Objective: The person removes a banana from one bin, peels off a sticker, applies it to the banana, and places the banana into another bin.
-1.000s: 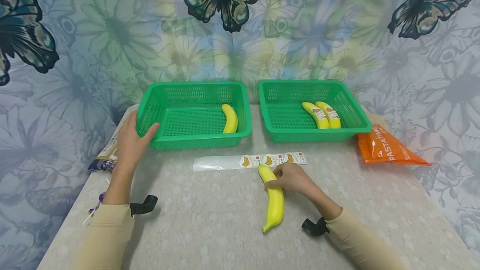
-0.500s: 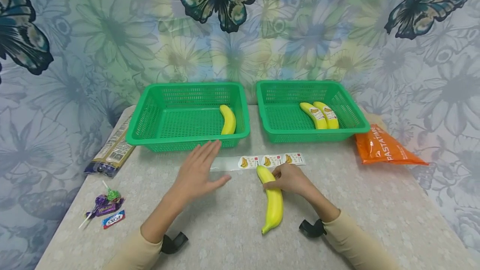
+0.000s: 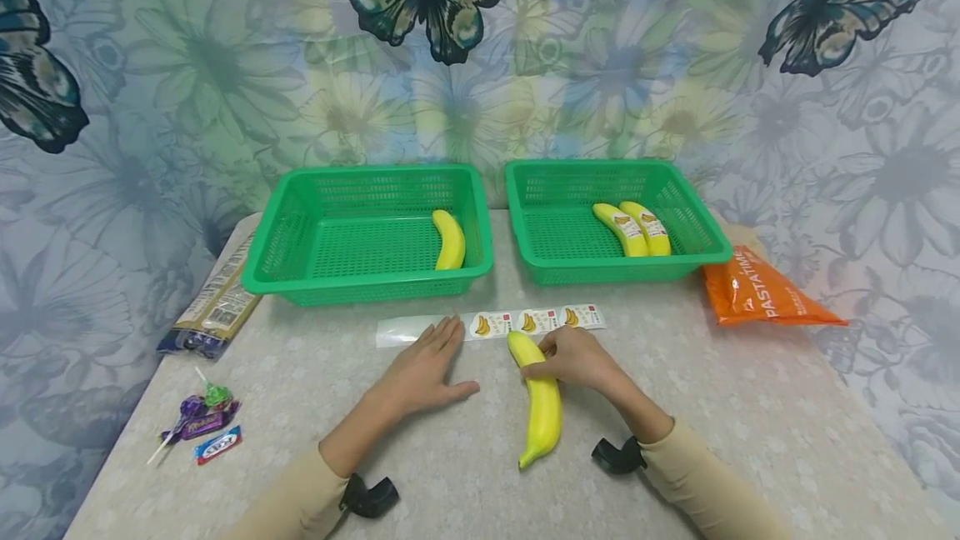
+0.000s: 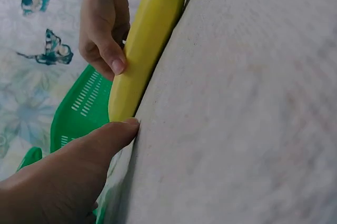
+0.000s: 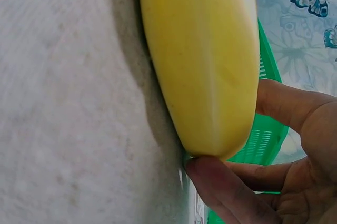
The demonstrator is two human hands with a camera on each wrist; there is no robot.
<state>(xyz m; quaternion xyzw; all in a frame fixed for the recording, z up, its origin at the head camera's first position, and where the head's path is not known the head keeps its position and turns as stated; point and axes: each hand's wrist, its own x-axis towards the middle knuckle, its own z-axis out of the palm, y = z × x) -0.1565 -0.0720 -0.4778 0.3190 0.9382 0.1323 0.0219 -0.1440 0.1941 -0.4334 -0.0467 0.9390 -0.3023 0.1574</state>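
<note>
A yellow banana (image 3: 544,419) lies on the table, its stem end toward me. The right hand (image 3: 576,357) holds it near its far end between thumb and fingers; the right wrist view shows fingers against the banana (image 5: 205,61). Just beyond lies a clear strip with several white banana stickers (image 3: 537,322). My left hand (image 3: 422,375) rests palm down with straight fingers, fingertips at the strip's bare left part. Whether they press on it is unclear. In the left wrist view, the left thumb appears close to the banana (image 4: 150,40).
A green basket (image 3: 367,286) at back left contains one unstickered banana (image 3: 450,242). Another green basket (image 3: 615,272) at back right has two stickered bananas (image 3: 636,230). An orange pasta bag (image 3: 768,290) lies at right. At left are a gold packet (image 3: 213,307) and wrapped sweets (image 3: 198,419).
The left hand has left the left basket's side, swung right and come down at the sticker strip. The right hand keeps its hold on the banana, which stays in place.
</note>
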